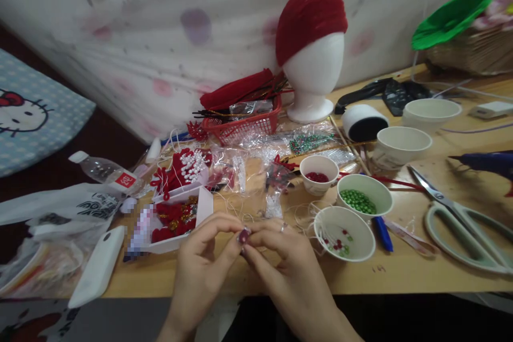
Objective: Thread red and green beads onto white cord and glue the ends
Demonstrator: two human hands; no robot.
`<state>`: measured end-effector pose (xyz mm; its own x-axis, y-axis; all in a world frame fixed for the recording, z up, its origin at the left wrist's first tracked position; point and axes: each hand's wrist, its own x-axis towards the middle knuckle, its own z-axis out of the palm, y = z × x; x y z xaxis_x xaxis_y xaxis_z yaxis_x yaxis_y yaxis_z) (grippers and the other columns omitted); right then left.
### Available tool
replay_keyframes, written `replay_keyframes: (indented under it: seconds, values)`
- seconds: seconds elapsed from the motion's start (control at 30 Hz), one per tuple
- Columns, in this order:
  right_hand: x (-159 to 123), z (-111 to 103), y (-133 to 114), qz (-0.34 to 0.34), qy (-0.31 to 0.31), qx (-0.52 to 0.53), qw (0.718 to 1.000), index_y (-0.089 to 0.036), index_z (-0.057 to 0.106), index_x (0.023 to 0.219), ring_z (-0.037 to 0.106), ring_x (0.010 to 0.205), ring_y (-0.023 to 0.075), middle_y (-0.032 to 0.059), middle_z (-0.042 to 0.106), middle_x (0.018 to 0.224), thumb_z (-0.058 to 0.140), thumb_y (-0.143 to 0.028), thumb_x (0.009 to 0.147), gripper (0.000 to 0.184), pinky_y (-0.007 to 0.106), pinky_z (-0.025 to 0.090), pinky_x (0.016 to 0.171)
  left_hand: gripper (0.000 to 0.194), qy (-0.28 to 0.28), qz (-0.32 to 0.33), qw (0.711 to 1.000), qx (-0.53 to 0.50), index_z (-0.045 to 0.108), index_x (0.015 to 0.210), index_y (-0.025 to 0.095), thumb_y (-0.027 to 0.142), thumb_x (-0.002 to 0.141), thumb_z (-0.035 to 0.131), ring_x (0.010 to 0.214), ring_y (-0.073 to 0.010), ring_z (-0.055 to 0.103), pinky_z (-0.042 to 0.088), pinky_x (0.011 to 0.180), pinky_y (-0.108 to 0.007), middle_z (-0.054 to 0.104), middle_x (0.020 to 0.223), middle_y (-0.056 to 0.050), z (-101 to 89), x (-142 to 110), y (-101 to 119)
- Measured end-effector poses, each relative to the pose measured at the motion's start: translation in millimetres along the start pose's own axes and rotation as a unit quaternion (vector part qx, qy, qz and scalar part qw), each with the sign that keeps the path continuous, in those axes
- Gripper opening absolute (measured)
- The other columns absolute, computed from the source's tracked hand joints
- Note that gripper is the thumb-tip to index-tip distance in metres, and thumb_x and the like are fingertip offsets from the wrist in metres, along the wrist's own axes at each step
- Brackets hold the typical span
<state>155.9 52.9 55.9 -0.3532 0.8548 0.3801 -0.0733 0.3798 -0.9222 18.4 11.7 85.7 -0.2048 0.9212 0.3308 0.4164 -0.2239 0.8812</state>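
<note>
My left hand (pixel 204 264) and my right hand (pixel 290 270) meet above the table's front edge, thumbs and fingertips pinched together. Whatever is between the fingertips is too small or hidden to make out. A ring shows on my right hand. Just right of it stands a paper bowl (pixel 365 241) holding thin white strands with red and green beads. Behind that are a bowl (pixel 382 199) of green beads (pixel 358 201) and a smaller cup (pixel 316 188) of red beads (pixel 316 177). Thin white cords (pixel 230 206) lie behind the fingers.
Left stand an open white box (pixel 206 206) of red and gold ornaments, a white phone-like object (pixel 98 267) and a plastic bottle (pixel 104 171). Scissors (pixel 452 206), a glue gun (pixel 487 163) and a blue pen (pixel 383 234) lie right. Behind are a red basket (pixel 244 132) and a foam head (pixel 320 69).
</note>
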Motion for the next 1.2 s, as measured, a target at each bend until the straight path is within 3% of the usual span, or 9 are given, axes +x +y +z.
replay_keyframes:
  seconds: [0.1,0.23,0.4,0.67,1.0,1.1,1.2]
  values:
    - [-7,-3,5,0.009,-0.011,0.015,1.000,-0.022,0.073,0.076,0.069,0.080,0.0192,0.0026,0.077,0.086,0.064,-0.011,0.085,0.017,0.033,0.052,0.073,0.012,-0.001,-0.091,0.987,-0.133,0.073,0.077,0.021,0.029,0.086,0.071,0.075,-0.0131,0.062,0.052,0.070,-0.020,0.065,0.077,-0.001,7.1,-4,-11]
    - [-10,-5,9,0.025,0.026,0.027,0.999,-0.021,0.074,0.092,0.072,0.087,0.0210,0.0041,0.078,0.093,0.066,-0.013,0.084,0.014,0.036,0.055,0.078,0.017,0.047,-0.189,0.935,-0.295,0.075,0.072,0.020,0.035,0.073,0.084,0.080,-0.0115,0.064,0.052,0.072,-0.016,0.066,0.081,-0.002,19.4,-3,-18]
    - [-7,-6,8,-0.012,0.062,0.050,0.997,-0.021,0.074,0.098,0.072,0.094,0.0193,0.0046,0.078,0.098,0.062,-0.012,0.088,0.018,0.036,0.056,0.085,0.017,0.056,-0.237,0.900,-0.361,0.077,0.069,0.020,0.030,0.065,0.090,0.084,-0.0082,0.063,0.051,0.072,-0.011,0.066,0.091,-0.001,25.6,2,-19]
    - [-8,-5,11,-0.028,0.052,0.040,0.997,-0.020,0.074,0.093,0.072,0.088,0.0153,0.0028,0.078,0.093,0.061,-0.009,0.089,0.017,0.030,0.056,0.081,0.014,0.061,-0.198,0.916,-0.342,0.078,0.070,0.018,0.029,0.069,0.087,0.084,-0.0079,0.062,0.048,0.071,-0.009,0.065,0.086,-0.001,28.5,-2,-20]
    - [-9,-6,10,-0.071,0.064,0.000,0.995,-0.020,0.071,0.093,0.070,0.089,0.0130,0.0013,0.077,0.093,0.059,-0.007,0.087,0.019,0.026,0.055,0.082,0.017,0.075,-0.228,0.901,-0.361,0.077,0.070,0.017,0.029,0.068,0.088,0.076,-0.0071,0.063,0.050,0.067,-0.010,0.066,0.082,0.000,32.7,-4,-22]
    - [-9,-7,10,-0.073,0.066,-0.002,0.995,-0.020,0.071,0.094,0.070,0.088,0.0129,0.0014,0.076,0.092,0.058,-0.008,0.088,0.019,0.026,0.055,0.081,0.018,0.102,-0.200,0.918,-0.327,0.077,0.073,0.019,0.033,0.068,0.087,0.073,-0.0075,0.065,0.053,0.070,-0.013,0.069,0.078,0.001,21.1,0,-19]
    - [-8,-5,15,-0.085,0.079,-0.009,0.993,-0.020,0.070,0.093,0.070,0.085,0.0131,0.0005,0.076,0.089,0.058,-0.008,0.088,0.018,0.026,0.056,0.078,0.016,0.142,-0.109,0.961,-0.213,0.078,0.080,0.022,0.036,0.073,0.083,0.073,-0.0085,0.067,0.055,0.073,-0.015,0.072,0.078,0.001,-8.9,20,-12]
